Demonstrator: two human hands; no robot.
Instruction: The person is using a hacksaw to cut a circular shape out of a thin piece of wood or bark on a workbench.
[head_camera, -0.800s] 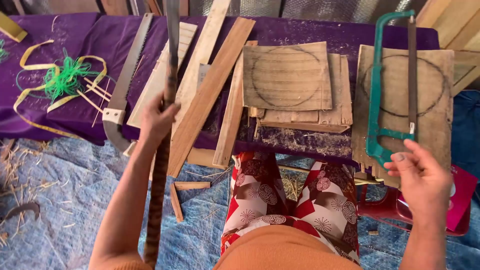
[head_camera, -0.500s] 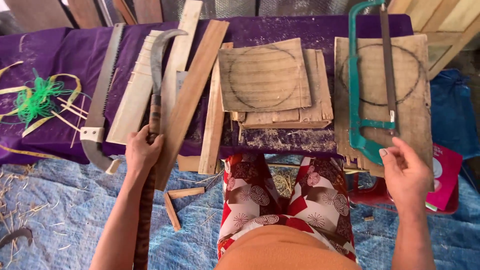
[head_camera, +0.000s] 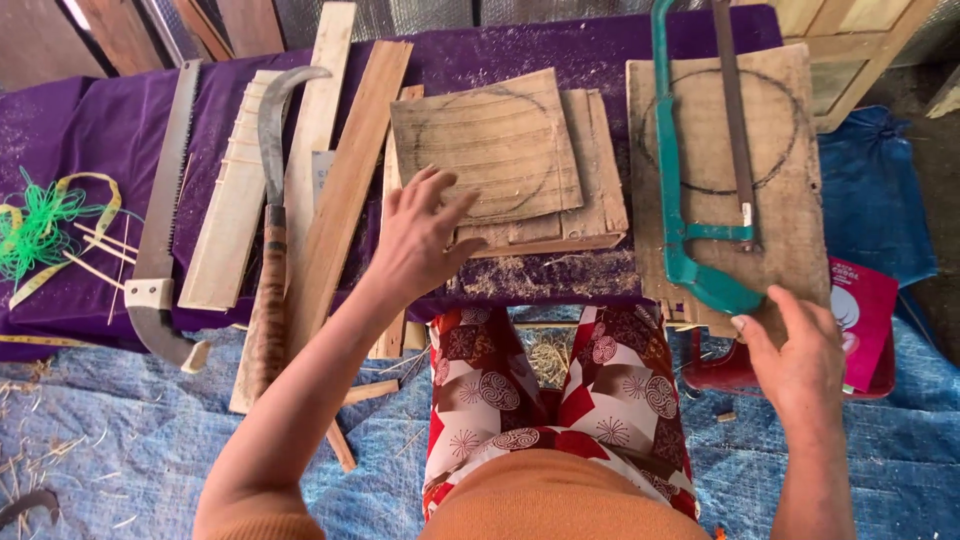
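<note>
**Hands over the wood squares and the hacksaw**

Head view, looking down onto a low counter draped in purple cloth.

- Left hand is hovering spread-fingered, palm down, over the near left corner of a stack of square wooden boards. Fingertips are lying at or just above the board edge; contact cannot be told. It is gripping nothing.
- The top board of that stack is carrying a drawn circle. Sawdust is lying along the counter's near edge just below it.
- Right hand is sitting at the near corner of a separate wooden panel, also marked with a circle. Fingers are loosely curled and part open; the thumb is pointing toward the grip of a teal hacksaw lying lengthwise on that panel. Whether the hand is touching the saw handle or only the panel edge cannot be told.
- Left of the stack, long wooden planks are lying lengthwise, with a curved sickle-like knife resting on them, its wrapped handle overhanging the counter's near edge.
- Further left, a handsaw is lying on the cloth, and beside it a tangle of green string.
- A blue tarp is covering the floor below; the person's patterned red-and-white skirt is showing between the arms.
</note>
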